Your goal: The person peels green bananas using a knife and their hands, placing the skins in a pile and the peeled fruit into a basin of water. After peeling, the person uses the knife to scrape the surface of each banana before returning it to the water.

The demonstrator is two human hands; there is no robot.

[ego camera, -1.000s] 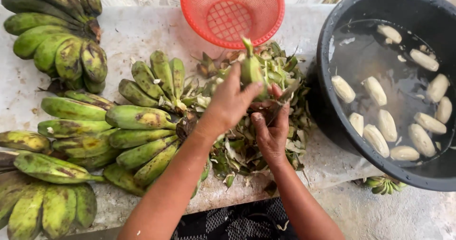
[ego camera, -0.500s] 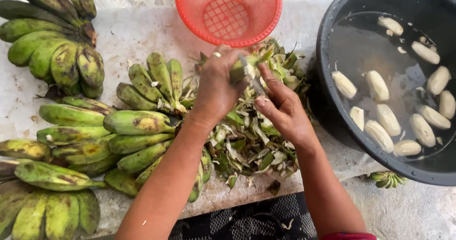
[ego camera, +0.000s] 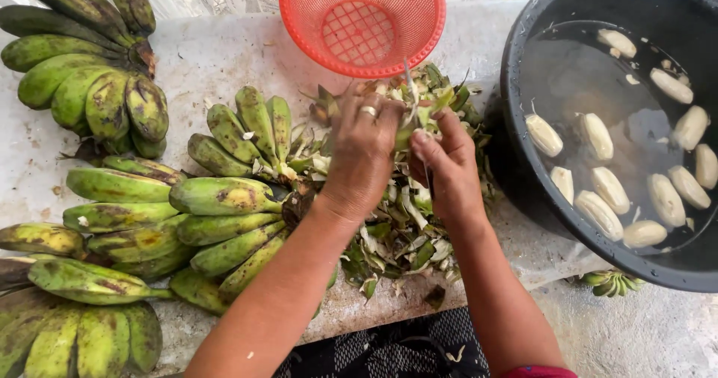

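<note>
My left hand [ego camera: 364, 157], with a ring on one finger, is closed around a small green banana [ego camera: 404, 133] above a pile of green peels [ego camera: 400, 236]. My right hand [ego camera: 446, 170] presses against the same banana from the right and grips a knife, whose thin blade [ego camera: 408, 86] sticks up between the hands. Most of the banana is hidden by my fingers.
Bunches of green bananas [ego camera: 149, 206] cover the left of the worn table [ego camera: 217, 56]. A red plastic basket [ego camera: 363, 20] stands at the back. A black tub [ego camera: 523, 116] of water on the right holds several peeled bananas [ego camera: 609, 189].
My right hand rose from the peel pile and joined my left hand on the banana. Both hands now work close together near the basket.
</note>
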